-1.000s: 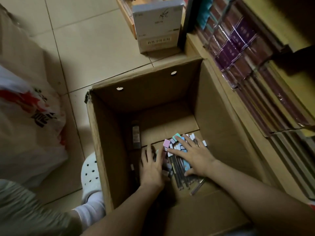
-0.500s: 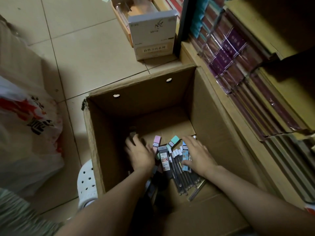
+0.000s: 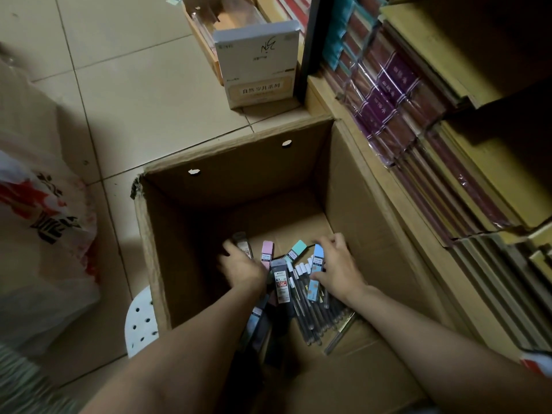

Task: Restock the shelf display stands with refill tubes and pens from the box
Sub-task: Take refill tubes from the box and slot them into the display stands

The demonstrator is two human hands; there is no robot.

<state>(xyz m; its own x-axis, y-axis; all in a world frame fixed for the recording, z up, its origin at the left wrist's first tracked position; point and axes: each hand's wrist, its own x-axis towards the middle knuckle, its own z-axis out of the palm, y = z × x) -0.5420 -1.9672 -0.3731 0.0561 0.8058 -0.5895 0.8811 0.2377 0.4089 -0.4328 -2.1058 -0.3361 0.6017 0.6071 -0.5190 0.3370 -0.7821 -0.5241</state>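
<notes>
A white plastic bag (image 3: 44, 228) with red and black print slumps on the tiled floor at far left, well apart from both hands. Beside the cardboard box (image 3: 370, 222) a white perforated stool (image 3: 140, 321) shows. Deep in the box, the left hand (image 3: 243, 267) lies on the bottom, its fingers curled round a dark refill tube (image 3: 242, 245). Just right of those fingers lie a pink refill tube (image 3: 266, 253), a black one (image 3: 280, 282) and a teal one (image 3: 295, 251). The right hand (image 3: 337, 268) bends over the pile of pens (image 3: 310, 312), thumb and fingers clasping a blue refill tube (image 3: 316, 273). Beyond the fingertips a white display carton (image 3: 258, 64) stands; wrapped notebooks (image 3: 388, 100) fill the shelf at right.
</notes>
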